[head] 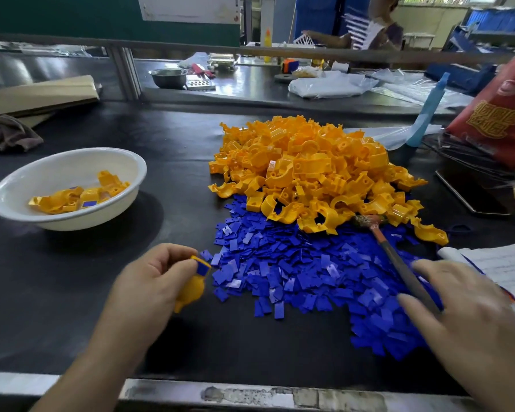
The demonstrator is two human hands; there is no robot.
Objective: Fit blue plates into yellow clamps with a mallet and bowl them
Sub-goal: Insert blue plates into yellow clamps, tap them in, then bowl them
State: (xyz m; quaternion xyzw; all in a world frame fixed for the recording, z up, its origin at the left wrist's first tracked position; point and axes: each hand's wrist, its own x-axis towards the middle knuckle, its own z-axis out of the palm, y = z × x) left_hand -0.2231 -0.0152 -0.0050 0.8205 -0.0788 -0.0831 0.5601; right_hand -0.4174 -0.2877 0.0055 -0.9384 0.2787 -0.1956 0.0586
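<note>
The left hand (158, 278) gripped a yellow clamp (192, 288) just above the black worktop (101, 322), with its fingers curled round the clamp's upper end and the thumb pressed on the near side. A blue plate (203, 267) sat in the clamp's square end, which pointed towards the heap of loose blue plates (295, 278) just beside it. That heap spread across the worktop in front of the person and ran right under the right hand (464, 319). The right hand was blurred, its fingers stretched out nearly straight and spread, holding nothing; the fingertips (406, 300) lay at the near end of the mallet (399, 263), and it could not be told whether they touched the handle. The mallet lay on the blue plates, handle towards the right hand and its head against the foot of the big pile of yellow clamps (309, 165). The pile stood behind the blue plates, its front edge overlapping them. To the left, well apart from both heaps, a white bowl (81, 218) sat on the worktop, holding a few finished clamps (78, 196) with blue plates showing in them. An open notebook (506, 269) lay at the right edge beside the right hand. Farther back on the right stood a red bag (500, 114) and a pale blue bottle (427, 111). Folded cardboard (39, 96) and a grey rag (9, 132) lay at the far left, and a metal bowl (167, 77) sat on the bench beyond
</note>
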